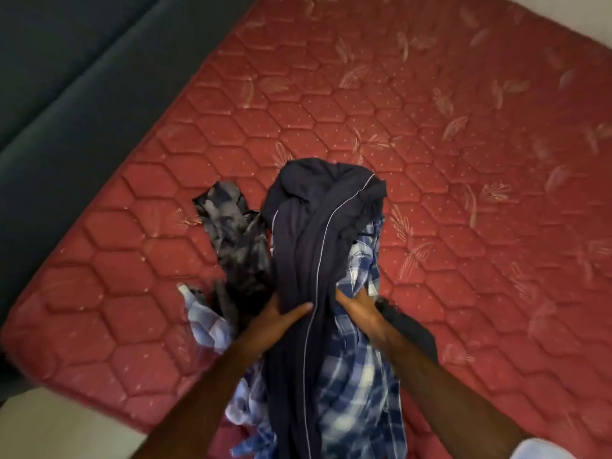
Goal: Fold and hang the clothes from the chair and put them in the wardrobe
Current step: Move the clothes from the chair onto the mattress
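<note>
Covering red mattress (430, 127): clothes (308, 246).

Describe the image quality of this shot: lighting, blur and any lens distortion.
Head view: lighting is dim and warm, with no hard shadows or glare. The mattress edges bow, showing wide-angle distortion. Motion blur smears the grey patterned garment and the lower frame edges, while the navy garment and plaid shirt read fairly sharp. Both the left hand and right hand are slightly soft.
</note>
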Demonstrator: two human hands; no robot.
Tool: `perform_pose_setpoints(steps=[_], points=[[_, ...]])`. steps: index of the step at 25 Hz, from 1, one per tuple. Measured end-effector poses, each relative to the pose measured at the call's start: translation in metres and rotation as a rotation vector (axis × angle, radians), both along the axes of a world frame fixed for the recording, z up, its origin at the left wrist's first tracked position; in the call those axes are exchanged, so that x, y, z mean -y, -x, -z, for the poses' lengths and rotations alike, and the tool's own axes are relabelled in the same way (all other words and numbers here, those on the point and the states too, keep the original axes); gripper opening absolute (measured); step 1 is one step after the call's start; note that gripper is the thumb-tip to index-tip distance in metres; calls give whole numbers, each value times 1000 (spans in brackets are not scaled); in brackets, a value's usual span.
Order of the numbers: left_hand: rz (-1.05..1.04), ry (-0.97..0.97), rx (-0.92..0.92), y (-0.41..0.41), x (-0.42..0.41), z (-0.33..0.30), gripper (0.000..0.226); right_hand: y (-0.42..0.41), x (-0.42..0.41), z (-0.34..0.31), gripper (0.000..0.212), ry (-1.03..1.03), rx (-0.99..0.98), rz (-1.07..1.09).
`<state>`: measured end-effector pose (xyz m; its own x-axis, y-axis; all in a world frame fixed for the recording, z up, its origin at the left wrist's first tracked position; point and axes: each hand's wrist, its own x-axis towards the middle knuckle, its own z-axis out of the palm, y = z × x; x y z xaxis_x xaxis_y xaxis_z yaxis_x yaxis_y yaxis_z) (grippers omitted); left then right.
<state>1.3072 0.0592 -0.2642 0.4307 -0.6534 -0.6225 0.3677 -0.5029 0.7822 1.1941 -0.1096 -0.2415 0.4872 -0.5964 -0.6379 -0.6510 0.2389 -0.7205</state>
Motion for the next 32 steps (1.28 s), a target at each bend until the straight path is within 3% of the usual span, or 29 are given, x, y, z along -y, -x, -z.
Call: perform_pose_setpoints(steps=[2,6,7,10,12,16,19,20,23,24,26,27,28,30,32], points=[[-155,25,-105,19,10,2,52,-8,-9,-3,32,-32,47,48],[-234,66,-187,23,25,-29,83,-21,1,-30,41,-14,86,137],[-244,96,-186,17,33,-45,82,-29,11,-44,40,1,114,123],[-328,270,-174,-12,76,-90,38,-71,54,-103,30,38,212,28],[-413,389,-100,-31,120,-118,35,-107,95,-143,32,123,273,-64],[-445,607,-28,-40,229,-176,39,-138,202,-225,56,340,244,-142],[-418,814,-107,-52,315,-199,45,-154,305,-252,39,478,226,-297],[-437,827,-131,-57,344,-186,40,-171,333,-248,46,521,215,-381],[-601,575,-100,-77,443,-105,34,-218,417,-170,66,719,150,-637],[-533,397,38,-74,475,-59,47,-220,448,-120,71,817,103,-655],[-328,-22,582,-37,502,27,72,-197,470,-29,93,959,47,-674],[-194,-149,840,-11,495,53,75,-174,471,10,107,1041,-51,-743],[-83,-238,958,14,486,71,75,-157,466,32,113,1172,-140,-851],[-45,-337,1137,37,469,92,83,-139,465,58,111,1338,-167,-968],[-119,-427,1043,18,464,96,83,-136,462,54,100,1462,-136,-945]])
